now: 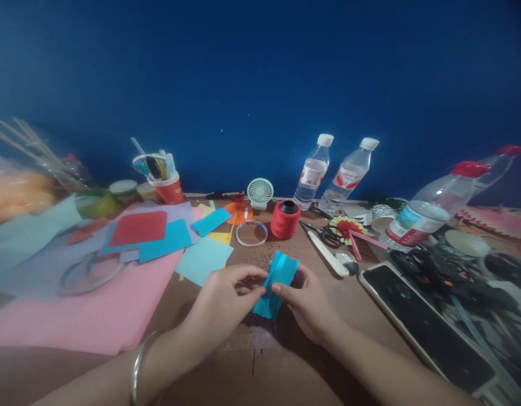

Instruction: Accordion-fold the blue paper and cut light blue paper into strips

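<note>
A small blue piece of folded paper (281, 270), with creases running along its length, is held between both hands above the brown table. My left hand (226, 293) pinches its left edge with thumb and forefinger. On the other side, my right hand (309, 299) grips it, thumb on the front and fingers behind, partly hidden by the paper. Just beyond the hands stand a red thread spool (285, 220) and a white ring (251, 233). A light blue paper sheet (203, 260) lies by my left hand.
Pink sheets (95, 316) and coloured paper cover the left. A red cup (170, 189) of tools and a small fan (260, 193) stand behind. Rightward are scissors (328, 234), a white-handled tool (327, 254), a phone (421, 321) and a water bottle (313, 175).
</note>
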{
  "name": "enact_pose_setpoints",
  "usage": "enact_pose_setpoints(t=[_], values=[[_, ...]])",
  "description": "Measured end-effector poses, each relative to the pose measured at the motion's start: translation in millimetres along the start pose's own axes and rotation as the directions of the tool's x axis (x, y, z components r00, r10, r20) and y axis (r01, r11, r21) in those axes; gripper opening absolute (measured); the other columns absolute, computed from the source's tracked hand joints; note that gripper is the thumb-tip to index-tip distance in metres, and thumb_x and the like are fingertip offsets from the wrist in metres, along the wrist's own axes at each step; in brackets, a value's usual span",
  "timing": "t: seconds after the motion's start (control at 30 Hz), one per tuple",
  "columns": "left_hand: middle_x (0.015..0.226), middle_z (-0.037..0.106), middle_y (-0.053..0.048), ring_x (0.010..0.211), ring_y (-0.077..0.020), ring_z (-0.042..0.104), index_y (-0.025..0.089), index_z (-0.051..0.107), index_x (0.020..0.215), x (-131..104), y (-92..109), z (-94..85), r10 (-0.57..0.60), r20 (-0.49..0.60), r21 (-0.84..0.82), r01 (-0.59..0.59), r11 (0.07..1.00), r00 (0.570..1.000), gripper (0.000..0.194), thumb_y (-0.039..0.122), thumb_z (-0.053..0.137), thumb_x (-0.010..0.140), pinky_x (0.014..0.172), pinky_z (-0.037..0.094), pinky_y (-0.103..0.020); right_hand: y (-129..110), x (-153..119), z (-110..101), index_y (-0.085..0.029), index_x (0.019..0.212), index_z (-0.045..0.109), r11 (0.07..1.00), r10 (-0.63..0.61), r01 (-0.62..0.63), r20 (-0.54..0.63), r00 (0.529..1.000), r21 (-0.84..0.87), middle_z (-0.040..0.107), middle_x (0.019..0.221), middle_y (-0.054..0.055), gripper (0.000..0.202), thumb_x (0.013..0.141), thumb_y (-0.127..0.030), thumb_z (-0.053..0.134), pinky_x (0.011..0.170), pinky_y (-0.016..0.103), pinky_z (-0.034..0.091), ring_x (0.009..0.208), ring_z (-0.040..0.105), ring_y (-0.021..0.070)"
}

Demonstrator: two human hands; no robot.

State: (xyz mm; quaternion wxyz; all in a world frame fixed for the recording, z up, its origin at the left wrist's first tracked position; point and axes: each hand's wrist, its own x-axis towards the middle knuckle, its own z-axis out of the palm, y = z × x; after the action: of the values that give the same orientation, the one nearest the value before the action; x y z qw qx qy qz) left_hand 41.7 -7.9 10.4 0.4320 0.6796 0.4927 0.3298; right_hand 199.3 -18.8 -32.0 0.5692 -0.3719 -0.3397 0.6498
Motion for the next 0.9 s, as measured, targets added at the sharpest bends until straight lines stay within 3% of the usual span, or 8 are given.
enact_pose_setpoints(t=[0.47,0.9], values=[[0.085,0.072,0.001,0.076,-0.0160,0.065,0.023,0.070,0.089,0.9,2.9,-0.8,-0.034,0.006,-0.007,0.034,0.999,0.999,0.020,0.015,0.062,0.072,0.071,0.051,-0.026,-1.2,0.7,1.2,-0.020,0.086,0.063,0.997,0.044,-0.046,0.040,0.998,0.061,0.065,0.072,-0.002,0.033,0.058,-0.020,0.081,0.059,0.023,0.046,0.065,0.058,0.0129],[0.087,0.071,0.001,0.076,-0.0154,0.064,0.025,0.071,0.089,0.0,1.1,-0.2,0.005,0.007,-0.017,-0.005,1.000,1.000,0.022,0.015,0.061,0.073,0.072,0.052,-0.026,-1.9,0.8,-1.1,-0.021,0.093,0.066,0.995,0.095,-0.095,0.035,0.995,0.004,0.069,0.084,0.000,0.039,0.058,-0.024,0.082,0.070,0.027,0.047,0.077,0.061,0.0151]])
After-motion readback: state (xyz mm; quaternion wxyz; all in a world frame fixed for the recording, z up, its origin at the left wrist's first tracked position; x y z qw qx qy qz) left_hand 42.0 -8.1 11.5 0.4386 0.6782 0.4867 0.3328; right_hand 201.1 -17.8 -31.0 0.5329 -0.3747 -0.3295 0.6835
